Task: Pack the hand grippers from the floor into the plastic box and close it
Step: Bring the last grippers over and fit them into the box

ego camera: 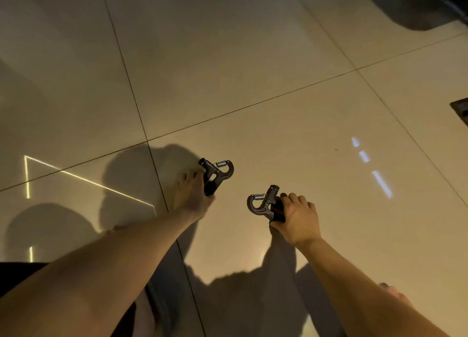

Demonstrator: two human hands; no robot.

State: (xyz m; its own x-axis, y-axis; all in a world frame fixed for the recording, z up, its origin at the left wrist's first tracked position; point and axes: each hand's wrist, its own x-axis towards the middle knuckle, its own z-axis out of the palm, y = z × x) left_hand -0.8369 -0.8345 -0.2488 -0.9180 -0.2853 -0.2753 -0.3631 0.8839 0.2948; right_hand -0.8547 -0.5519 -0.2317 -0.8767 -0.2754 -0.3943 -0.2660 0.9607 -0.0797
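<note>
Both bare forearms extend over the glossy beige tiled floor [253, 58]. Left hand [192, 197] grips one black spring-loaded hand gripper [215, 175]; right hand [297, 217] grips another [264, 203]. Plastic box: not visible. Keep handles firmly enclosed during transfer.

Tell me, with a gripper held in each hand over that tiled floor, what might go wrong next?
The left hand holds its hand gripper only by the low end of the handle, so it could slip and hit the tiled floor. The right hand is wrapped around the other hand gripper, leaving no free hand to open a box, and no box is in view.
</note>
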